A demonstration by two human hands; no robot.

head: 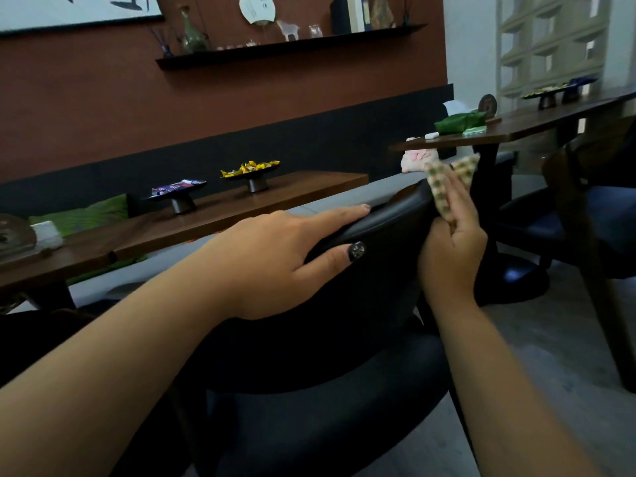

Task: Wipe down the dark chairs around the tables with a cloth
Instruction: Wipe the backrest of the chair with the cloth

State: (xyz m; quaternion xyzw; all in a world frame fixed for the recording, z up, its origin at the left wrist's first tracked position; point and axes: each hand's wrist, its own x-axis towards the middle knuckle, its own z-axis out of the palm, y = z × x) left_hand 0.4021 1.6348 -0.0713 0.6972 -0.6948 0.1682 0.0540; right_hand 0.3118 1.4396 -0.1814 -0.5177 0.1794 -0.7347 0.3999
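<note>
The curved black padded backrest of the dark chair (378,232) runs crosswise, rising toward the right. Its top edge is spanned by the left hand (275,259), whose grip is loose: fingers straight over the far side, thumb on the near face. At the backrest's right end, a green-and-cream checked cloth (444,191) is pinched in the right hand's (451,246) grip and pressed against the edge. Open grey floor (550,339) lies right of that grip; a brown wooden worktop (275,194) stands beyond the left. No writing can be read.
</note>
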